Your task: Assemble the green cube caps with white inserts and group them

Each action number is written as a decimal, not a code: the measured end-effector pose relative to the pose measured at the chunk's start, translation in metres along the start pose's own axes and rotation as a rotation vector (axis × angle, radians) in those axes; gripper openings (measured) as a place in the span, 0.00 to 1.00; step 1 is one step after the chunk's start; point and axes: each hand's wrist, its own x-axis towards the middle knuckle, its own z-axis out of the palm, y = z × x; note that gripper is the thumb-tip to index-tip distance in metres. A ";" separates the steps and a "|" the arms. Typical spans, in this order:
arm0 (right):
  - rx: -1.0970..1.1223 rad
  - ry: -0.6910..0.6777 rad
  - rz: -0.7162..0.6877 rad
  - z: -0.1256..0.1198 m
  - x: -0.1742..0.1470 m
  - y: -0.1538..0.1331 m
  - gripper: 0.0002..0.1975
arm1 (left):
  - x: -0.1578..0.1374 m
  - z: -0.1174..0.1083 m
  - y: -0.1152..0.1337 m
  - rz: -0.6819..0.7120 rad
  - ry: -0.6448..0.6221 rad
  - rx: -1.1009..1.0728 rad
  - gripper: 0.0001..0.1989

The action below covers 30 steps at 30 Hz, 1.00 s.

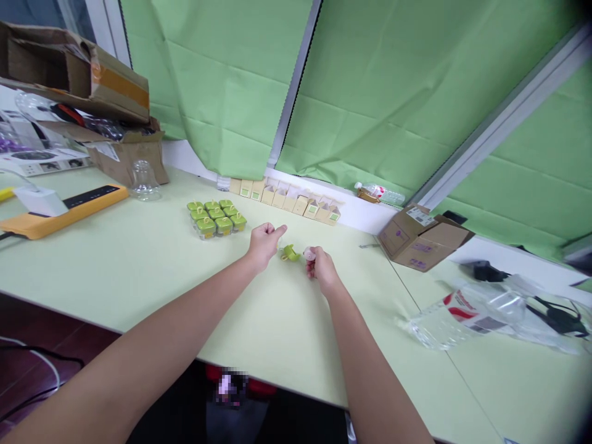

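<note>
In the head view, your right hand [320, 266] pinched a small, rounded, pale pinkish piece [309, 253]; your left hand [266, 245] was curled, whether around anything I couldn't tell. Between them, a green plastic lid with a yellow loop [291, 253] lay on the smooth, pale table [277, 320]. A clear plastic bottle [432, 327] wore a red-and-white label, too blurred to read; a brown cardboard carton [407, 243] bore purple print. Nine green-lidded clear containers [215, 219] stood beyond your left forearm, near small tan card boxes [291, 200].

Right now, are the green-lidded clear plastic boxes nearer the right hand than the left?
No: the green-lidded boxes sit left of the left hand, farther from the right hand.
</note>
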 end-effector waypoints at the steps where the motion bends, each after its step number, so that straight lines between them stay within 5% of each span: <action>1: 0.000 0.002 -0.001 0.000 0.000 0.000 0.12 | 0.000 -0.001 -0.001 0.020 0.012 0.017 0.17; 9: 0.002 0.018 -0.007 0.000 0.005 0.004 0.13 | 0.001 -0.002 -0.002 0.047 -0.196 0.025 0.20; 15: 0.005 0.008 -0.007 0.000 0.004 0.004 0.13 | 0.001 -0.001 -0.002 0.070 -0.106 0.001 0.05; 21: 0.003 0.013 -0.001 0.001 0.006 0.005 0.13 | 0.008 -0.003 -0.006 0.157 -0.087 0.025 0.08; 27: 0.002 0.010 -0.002 0.001 0.004 0.004 0.13 | 0.003 -0.002 -0.002 0.179 0.006 0.161 0.27; 30: -0.010 0.010 -0.008 0.000 0.002 0.002 0.13 | 0.002 0.000 0.000 0.258 0.001 0.138 0.27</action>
